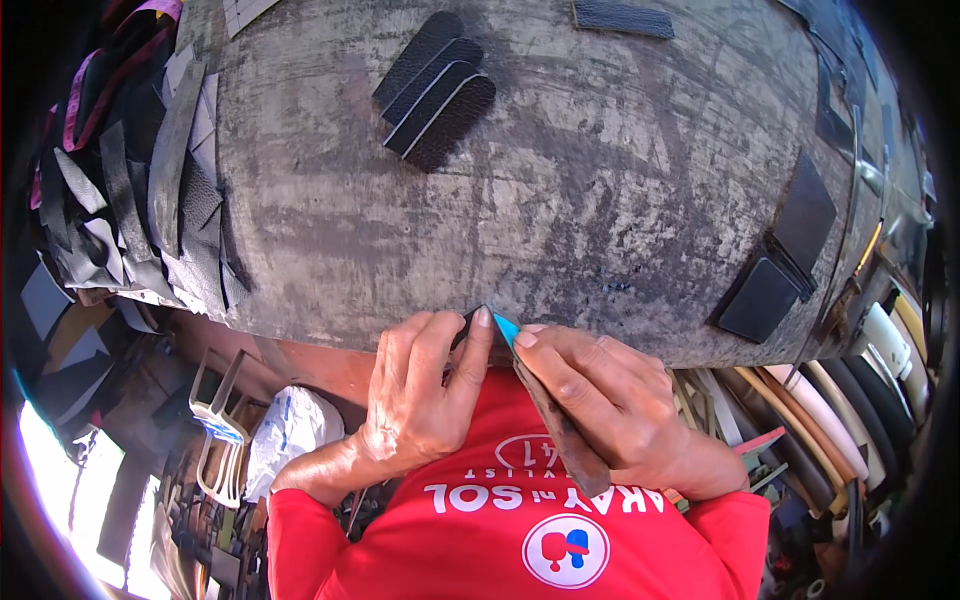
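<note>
At the near edge of the worktable (420, 235), my left hand (418, 385) pinches a small black leather piece (463, 332), mostly hidden by the fingers. My right hand (610, 400) is closed around a long flat knife (562, 432). Its brown, worn lower part runs down under the palm toward my red shirt. The bright blue-looking tip of the knife points up and left, close beside my left thumb. Whether the tip touches the leather, I cannot tell. Farther up the table lie several black leather strips (432, 88) with rounded ends, overlapping in a fanned stack.
Black and grey leather scraps (180, 190) are heaped along the left side. A single dark strip (624, 18) lies at the far edge. Dark leather pieces (762, 300) rest at the right. Below the table stand rolled materials (830, 430), a white plastic bag (292, 435) and a pale chair (222, 425).
</note>
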Demonstrator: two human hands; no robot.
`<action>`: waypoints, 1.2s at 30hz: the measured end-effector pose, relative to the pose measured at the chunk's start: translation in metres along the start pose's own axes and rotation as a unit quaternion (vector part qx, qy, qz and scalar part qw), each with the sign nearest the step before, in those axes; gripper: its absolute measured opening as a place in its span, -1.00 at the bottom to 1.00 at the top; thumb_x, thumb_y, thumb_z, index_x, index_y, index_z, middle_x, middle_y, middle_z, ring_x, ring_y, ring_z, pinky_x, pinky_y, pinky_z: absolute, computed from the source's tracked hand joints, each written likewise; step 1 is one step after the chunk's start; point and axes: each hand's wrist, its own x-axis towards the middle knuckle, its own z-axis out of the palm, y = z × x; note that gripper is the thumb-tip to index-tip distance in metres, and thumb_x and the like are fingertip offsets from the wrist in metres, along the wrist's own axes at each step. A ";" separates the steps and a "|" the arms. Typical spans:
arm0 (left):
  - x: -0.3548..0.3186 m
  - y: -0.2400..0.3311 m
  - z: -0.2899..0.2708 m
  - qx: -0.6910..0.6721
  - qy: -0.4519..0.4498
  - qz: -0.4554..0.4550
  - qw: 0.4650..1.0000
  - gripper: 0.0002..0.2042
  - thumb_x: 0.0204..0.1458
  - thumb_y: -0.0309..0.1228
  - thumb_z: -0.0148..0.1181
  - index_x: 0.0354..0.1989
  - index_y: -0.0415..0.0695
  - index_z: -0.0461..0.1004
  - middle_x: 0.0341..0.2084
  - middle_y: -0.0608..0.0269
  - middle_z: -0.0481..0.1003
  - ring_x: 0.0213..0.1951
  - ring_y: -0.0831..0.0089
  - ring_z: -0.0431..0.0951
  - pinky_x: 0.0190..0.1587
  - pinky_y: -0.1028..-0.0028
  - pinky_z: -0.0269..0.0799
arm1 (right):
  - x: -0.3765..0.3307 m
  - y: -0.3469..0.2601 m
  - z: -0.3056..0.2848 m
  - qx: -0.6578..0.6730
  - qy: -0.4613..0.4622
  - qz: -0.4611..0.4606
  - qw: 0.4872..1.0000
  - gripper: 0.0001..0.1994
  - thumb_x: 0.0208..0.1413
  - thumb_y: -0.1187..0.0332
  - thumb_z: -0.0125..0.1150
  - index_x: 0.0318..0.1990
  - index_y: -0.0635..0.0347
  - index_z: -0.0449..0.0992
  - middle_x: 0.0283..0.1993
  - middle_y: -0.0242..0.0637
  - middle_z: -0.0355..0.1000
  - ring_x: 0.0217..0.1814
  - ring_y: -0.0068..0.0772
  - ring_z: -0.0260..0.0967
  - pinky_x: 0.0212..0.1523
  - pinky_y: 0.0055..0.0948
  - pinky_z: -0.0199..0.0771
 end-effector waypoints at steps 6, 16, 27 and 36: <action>0.000 0.000 0.002 -0.020 0.009 -0.008 1.000 -0.59 -0.12 -0.65 0.38 -0.01 -0.46 0.61 -0.12 0.00 0.45 -0.11 0.13 0.48 -0.20 0.27 0.47 | 0.008 0.010 0.009 0.024 0.046 -0.006 0.999 -0.58 -0.10 0.62 0.38 0.02 0.47 0.57 -0.11 0.04 0.57 -0.13 -0.03 0.64 -0.18 -0.27 0.70; 0.005 -0.025 -0.012 -0.006 -0.018 0.058 0.998 -0.54 -0.12 -0.57 0.36 0.06 -0.26 0.61 -0.06 0.11 0.45 -0.02 0.14 0.47 -0.02 0.14 0.47 | -0.002 0.034 0.007 0.081 0.083 -0.065 0.991 -0.57 -0.06 0.64 0.39 0.05 0.40 0.59 -0.10 0.01 0.59 -0.14 -0.03 0.65 -0.18 -0.24 0.72; 0.012 -0.031 -0.020 -0.032 -0.056 0.071 0.995 -0.63 -0.09 -0.49 0.35 -0.04 -0.27 0.64 -0.05 0.10 0.47 0.02 0.16 0.48 0.04 0.14 0.48 | -0.004 0.033 0.007 0.039 0.030 -0.075 0.996 -0.42 -0.13 0.41 0.37 0.14 0.44 0.53 -0.02 0.02 0.55 -0.02 0.03 0.61 -0.05 -0.17 0.68; 0.013 -0.033 -0.020 -0.031 -0.056 0.080 0.995 -0.63 -0.10 -0.48 0.35 -0.05 -0.28 0.64 -0.06 0.08 0.46 0.01 0.15 0.47 0.02 0.14 0.50 | 0.000 0.032 0.008 0.022 0.032 -0.087 0.995 -0.43 -0.16 0.50 0.39 0.12 0.47 0.53 -0.05 0.02 0.55 -0.05 -0.01 0.62 -0.08 -0.20 0.70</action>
